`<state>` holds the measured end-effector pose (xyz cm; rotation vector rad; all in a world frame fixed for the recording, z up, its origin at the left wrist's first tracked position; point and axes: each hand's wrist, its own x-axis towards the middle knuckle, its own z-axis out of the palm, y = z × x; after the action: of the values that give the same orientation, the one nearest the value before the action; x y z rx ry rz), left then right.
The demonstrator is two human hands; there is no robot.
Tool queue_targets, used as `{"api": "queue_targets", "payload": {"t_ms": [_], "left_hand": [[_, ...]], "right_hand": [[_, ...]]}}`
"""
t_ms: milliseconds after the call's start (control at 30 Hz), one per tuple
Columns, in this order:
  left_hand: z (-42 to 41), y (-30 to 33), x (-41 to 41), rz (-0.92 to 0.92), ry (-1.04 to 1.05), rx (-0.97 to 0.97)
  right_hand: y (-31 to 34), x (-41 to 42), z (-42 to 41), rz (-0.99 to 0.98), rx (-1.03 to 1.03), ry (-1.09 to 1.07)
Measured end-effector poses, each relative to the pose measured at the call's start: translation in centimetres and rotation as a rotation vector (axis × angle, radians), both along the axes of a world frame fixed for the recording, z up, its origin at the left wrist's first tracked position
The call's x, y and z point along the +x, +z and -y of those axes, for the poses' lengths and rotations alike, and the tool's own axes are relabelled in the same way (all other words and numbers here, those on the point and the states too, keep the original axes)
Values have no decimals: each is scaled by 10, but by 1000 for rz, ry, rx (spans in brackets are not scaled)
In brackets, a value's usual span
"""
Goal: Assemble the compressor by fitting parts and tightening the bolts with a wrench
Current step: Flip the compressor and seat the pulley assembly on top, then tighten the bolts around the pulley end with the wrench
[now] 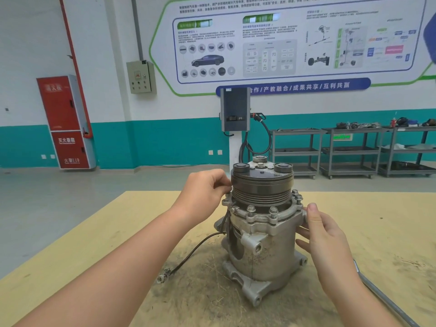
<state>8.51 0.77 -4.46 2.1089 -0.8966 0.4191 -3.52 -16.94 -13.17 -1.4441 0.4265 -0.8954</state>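
Tabletop (389,220), yellow and dusty, under both hands. Compressor (262,237) upright between the hands, grooved pulley (262,187) on top. Right hand (323,239) against the housing's side, fingers straight and spread, thumb up by the flange; steadying, not gripping. Left hand (207,192) at the flange's far-left edge, fingertips curled and pinched together at a bolt or clip there; what is pinched cannot be told. Wrench (387,300) flat on tabletop beyond the right hand's wrist, untouched. Cable (188,253) trailing below left hand. Flange bolts (273,210) seated but standing proud. Step judged: hand-starting bolts. Next move: right hand to take wrench, tighten round the flange.
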Motion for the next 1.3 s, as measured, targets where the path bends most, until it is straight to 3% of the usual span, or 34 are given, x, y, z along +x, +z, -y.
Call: {"api": "queue_targets", "payload": {"t_ms": [233,300,367,433,533,633,700,800,900,1000,1167,1233,1300], "left_hand": [[-19,-10,-16,-43,10,23],[-22,-29,-37,-244,-32,-92],[-15,-47,-62,-423,-119,-148],[-4,-60,-71,-483,-172,-157],[-1,-61,-58,-454,-141,-219],[-18,-58,-36,-326,-42,-162],[-27,-62,-29,-301,-2,-191],[-26,-71,-39,-351,-72,-343],[-15,-80,-54,-459,-202,-507],[-9,-83,-60,-456,-178,-599],[-19,-88,-64,-390,-64,-653],[-21,-89,-68,-364,-20,-675],[-21,-89,-75,-324,10,-675]], "right_hand": [[0,0,0,-15,-10,42],[3,1,-4,1,1,31],[6,0,-9,8,-45,-82],[8,-5,-19,4,-123,-278],[9,-17,-43,41,-282,-516],[23,-26,-47,31,-411,-605],[39,-36,-24,-172,-368,-504],[48,-58,26,-843,-356,-180],[43,-68,48,-1452,-551,17],[35,-66,53,-1650,-700,52],[22,-54,49,-1640,-795,23],[17,-53,53,-1503,-743,-84],[11,-51,62,-1202,-526,-127]]}}
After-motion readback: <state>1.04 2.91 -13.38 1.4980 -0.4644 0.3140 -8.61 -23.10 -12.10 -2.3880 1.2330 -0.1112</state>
